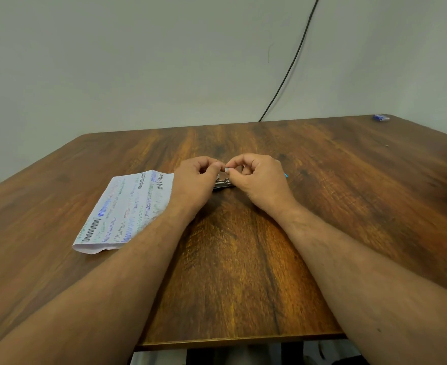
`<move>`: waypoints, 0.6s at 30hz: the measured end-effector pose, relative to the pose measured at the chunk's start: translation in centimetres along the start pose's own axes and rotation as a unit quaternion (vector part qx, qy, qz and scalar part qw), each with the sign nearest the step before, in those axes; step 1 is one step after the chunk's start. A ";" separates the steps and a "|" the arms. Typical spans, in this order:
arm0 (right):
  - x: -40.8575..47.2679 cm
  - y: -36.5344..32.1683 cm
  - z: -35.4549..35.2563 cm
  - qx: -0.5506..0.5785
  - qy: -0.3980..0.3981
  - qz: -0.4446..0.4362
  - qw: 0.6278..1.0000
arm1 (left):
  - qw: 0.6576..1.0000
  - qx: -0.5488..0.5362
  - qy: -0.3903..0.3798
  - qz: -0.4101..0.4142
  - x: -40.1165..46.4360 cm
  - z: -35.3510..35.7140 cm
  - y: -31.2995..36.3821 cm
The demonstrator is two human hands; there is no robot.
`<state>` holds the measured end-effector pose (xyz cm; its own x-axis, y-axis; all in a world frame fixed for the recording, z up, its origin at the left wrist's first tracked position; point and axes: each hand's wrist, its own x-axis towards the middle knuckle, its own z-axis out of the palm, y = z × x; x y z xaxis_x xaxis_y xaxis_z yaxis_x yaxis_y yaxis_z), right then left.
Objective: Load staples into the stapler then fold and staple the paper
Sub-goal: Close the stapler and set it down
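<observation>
1. The person's left hand [194,177] and right hand [256,176] meet at mid-table, fingers curled, both pinching a small pale piece [227,169] between their fingertips. It is probably a strip of staples, though too small to tell. Pulled unevenly, such a strip could snap or slip away.
2. The stapler [223,183] lies on the table [243,259] just under the hands, mostly hidden, so whether its tray is open cannot be told. A strip lowered blind could jam or sit crooked.
3. Neither hand steadies the stapler; pressing the strip in could push it across the wood.
4. The paper [127,206], marked with coloured scribbles, lies left of the hands, its near edge under the left forearm. A shift of that arm could drag or crease it.
5. A small blue object [380,117] sits at the far right corner, well apart; if it holds spare staples, reaching it would be awkward.
</observation>
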<state>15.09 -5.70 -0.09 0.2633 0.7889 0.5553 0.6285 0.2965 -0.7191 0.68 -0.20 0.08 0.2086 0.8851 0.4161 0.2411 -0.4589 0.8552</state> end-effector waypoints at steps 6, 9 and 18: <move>0.2 0.0 -0.2 -0.142 -0.002 -0.009 0.990 | 0.985 0.155 0.072 0.038 -0.4 0.5 0.3; 0.3 0.2 -0.2 -0.199 -0.010 -0.014 0.980 | 0.966 0.254 0.019 0.044 -0.6 0.8 0.4; 0.3 -0.5 -0.1 -0.326 -0.058 -0.051 0.942 | 0.944 0.328 -0.020 0.020 -0.9 1.0 0.5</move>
<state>14.94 -5.69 0.47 0.1197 0.8385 0.5317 0.9720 0.0102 -0.2348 1.58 -1.29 -0.14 0.2625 0.8688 0.4198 0.7653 -0.4525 0.4577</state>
